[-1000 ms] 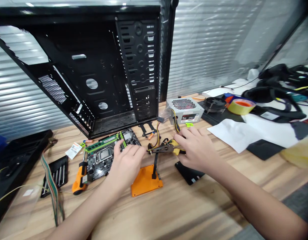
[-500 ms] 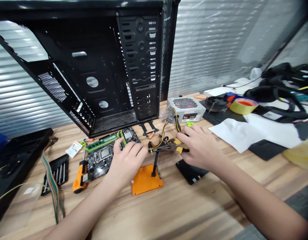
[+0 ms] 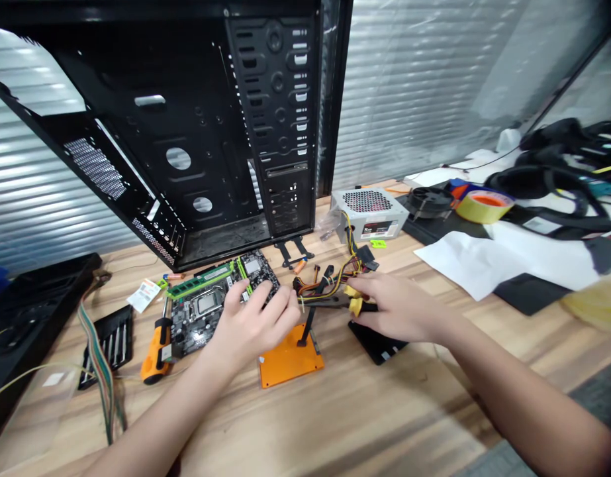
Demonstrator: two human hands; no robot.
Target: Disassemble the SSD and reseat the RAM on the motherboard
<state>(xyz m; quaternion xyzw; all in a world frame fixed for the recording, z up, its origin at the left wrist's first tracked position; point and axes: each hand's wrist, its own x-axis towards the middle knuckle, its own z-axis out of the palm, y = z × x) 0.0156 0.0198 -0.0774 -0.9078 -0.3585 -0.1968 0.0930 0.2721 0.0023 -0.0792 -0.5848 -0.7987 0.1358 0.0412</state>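
My right hand is wrapped round the yellow-and-black handles of a pair of pliers, whose dark jaws point left. Close to the jaw tips, my left hand is curled with its thumb side at the cables, and a thin pale tie stands there. What those fingers pinch is hidden. A bundle of yellow, black and red cables runs from the grey power supply to just behind the pliers. Partly under my left hand lies the motherboard with a green memory stick. An orange drive-like plate lies below the jaws.
A black computer case stands open at the back. To the left are an orange screwdriver, a small bit set and a ribbon cable. A black drive lies under my right hand; a fan and tape roll sit right.
My right hand has lowered slightly and turned, still on the pliers. Cable connectors it covered now show behind it. My left hand has shifted a little to the right.
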